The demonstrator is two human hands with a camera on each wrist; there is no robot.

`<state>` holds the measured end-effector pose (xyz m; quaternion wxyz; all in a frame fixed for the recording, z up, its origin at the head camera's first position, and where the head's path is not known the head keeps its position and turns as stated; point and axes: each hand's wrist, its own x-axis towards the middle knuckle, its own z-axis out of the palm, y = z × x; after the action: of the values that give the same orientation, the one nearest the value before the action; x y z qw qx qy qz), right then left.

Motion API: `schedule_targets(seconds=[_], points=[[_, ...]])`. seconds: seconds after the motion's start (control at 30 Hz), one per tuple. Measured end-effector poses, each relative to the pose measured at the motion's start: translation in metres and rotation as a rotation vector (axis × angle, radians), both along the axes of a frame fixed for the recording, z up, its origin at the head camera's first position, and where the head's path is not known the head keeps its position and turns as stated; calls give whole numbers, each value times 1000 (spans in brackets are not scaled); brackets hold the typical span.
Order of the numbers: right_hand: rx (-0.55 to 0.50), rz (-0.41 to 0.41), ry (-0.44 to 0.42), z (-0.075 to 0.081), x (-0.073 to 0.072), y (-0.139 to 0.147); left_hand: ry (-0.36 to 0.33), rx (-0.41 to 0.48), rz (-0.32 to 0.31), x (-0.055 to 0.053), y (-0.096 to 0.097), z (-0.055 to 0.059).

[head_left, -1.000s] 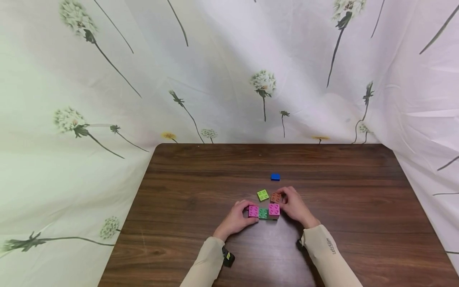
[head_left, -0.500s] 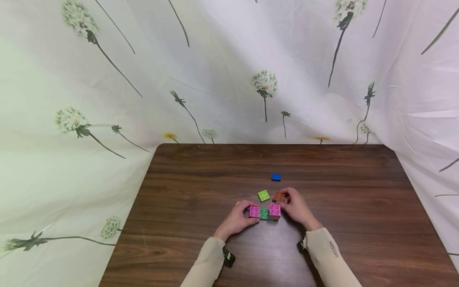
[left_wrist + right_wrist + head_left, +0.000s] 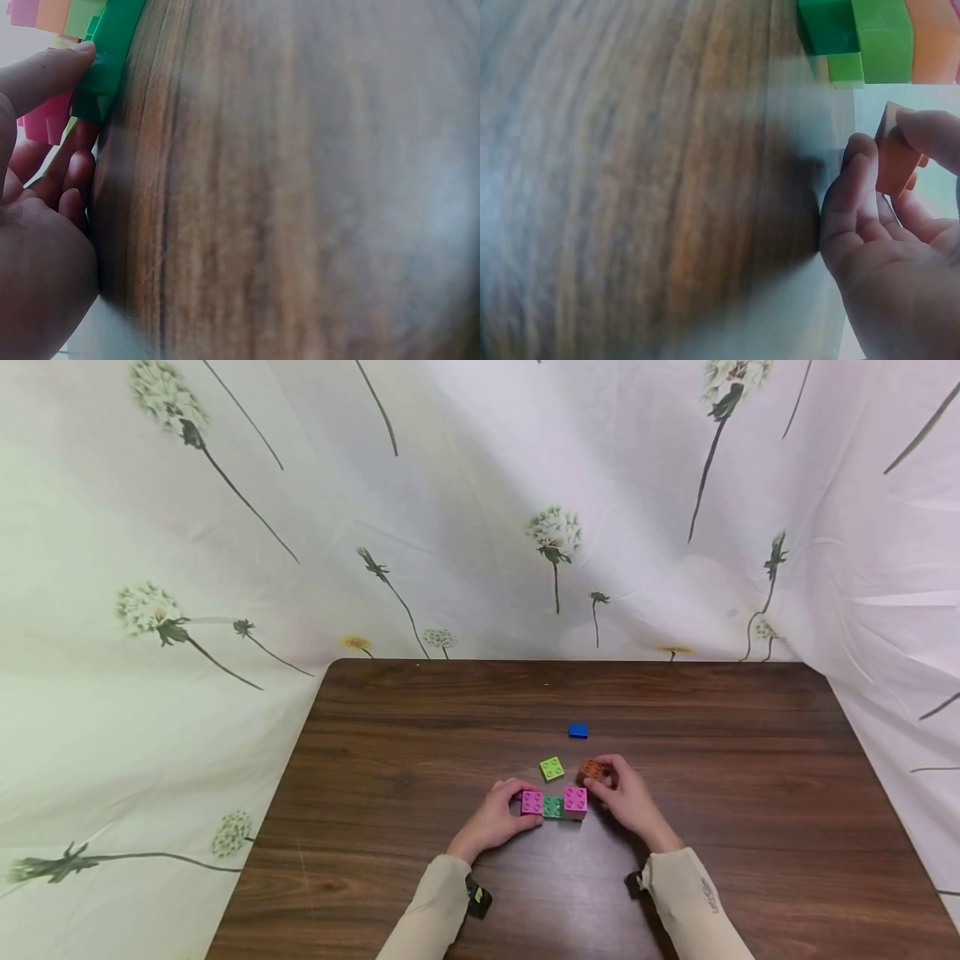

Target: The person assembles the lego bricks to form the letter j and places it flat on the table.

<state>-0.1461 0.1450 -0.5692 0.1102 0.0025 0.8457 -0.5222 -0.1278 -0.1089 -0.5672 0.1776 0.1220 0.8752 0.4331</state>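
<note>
My left hand [image 3: 491,820] grips the left end of a brick build, thumb in front and fingers behind. Its base is a dark green brick [image 3: 553,807] lying on the table, with a pink brick [image 3: 532,802] on the left end. On the right end rises a stack, topped by another pink brick [image 3: 575,799]; in the right wrist view a light green brick [image 3: 885,37] and an orange brick [image 3: 932,37] show beneath it. My right hand [image 3: 630,800] pinches a loose brown-orange brick [image 3: 590,768], tilted, between thumb and fingers just behind and right of the stack.
Behind the build lies a lime green brick [image 3: 552,768]. A small blue brick [image 3: 578,731] lies farther back. The dark wooden table [image 3: 420,718] meets a white, dandelion-printed cloth [image 3: 480,568] at its back edge.
The right hand has drawn the brown-orange brick a little to the right, away from the lime brick, and has tilted it. The left hand stays on the build.
</note>
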Motion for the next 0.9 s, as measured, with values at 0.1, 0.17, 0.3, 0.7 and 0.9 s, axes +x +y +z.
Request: schedule_targets(seconds=[0.1, 0.17, 0.3, 0.7, 0.9], points=[[-11, -4, 8, 4, 2, 2, -5, 1, 2, 0, 0, 1], [-13, -8, 21, 8, 3, 3, -7, -1, 2, 0, 1, 1], [-12, -10, 45, 17, 6, 3, 2, -7, -1, 1, 1, 1], [4, 121, 197, 45, 19, 2, 40, -13, -8, 1, 1, -1], [2, 265, 295, 52, 23, 1, 48, -6, -9, 1, 1, -1]])
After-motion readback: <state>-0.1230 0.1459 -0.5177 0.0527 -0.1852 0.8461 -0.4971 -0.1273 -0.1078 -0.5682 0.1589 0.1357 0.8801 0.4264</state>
